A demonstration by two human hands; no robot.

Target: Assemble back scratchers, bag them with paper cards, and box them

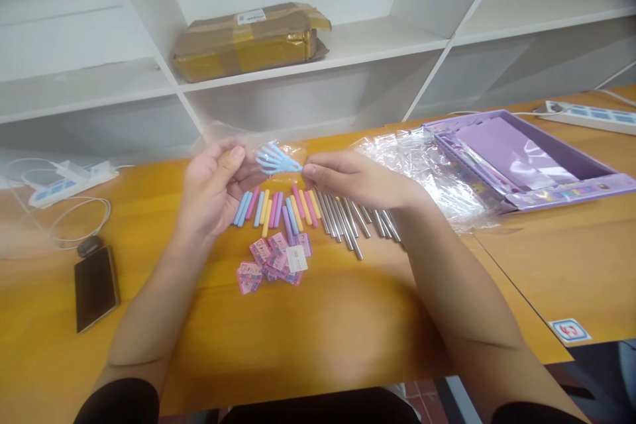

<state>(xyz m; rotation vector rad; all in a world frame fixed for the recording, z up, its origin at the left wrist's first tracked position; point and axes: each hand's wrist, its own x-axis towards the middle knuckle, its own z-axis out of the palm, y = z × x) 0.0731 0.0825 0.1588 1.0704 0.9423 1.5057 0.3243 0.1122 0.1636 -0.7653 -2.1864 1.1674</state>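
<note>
My right hand [342, 175] pinches the narrow stem of a light blue back scratcher head [277, 159], shaped like a small hand with spread fingers pointing left. Clear plastic film, apparently a small bag [293, 147], surrounds the blue piece. Its left side is gripped between the thumb and fingers of my left hand [216, 175]. Just below lie coloured sticks [275, 209] in blue, pink, yellow and purple, partly lined up. Right of them, under my right wrist, are several metal rods [342, 218], some hidden by my arm. Small pink printed cards [271, 258] lie in a loose pile nearer me.
A purple open box [527, 152] and crumpled clear plastic bags [432, 175] lie at right. A phone [96, 288], white cable [106, 212] and power strip [74, 182] are at left. Another power strip [596, 116] is far right. A taped carton [248, 40] stands on the shelf [382, 40].
</note>
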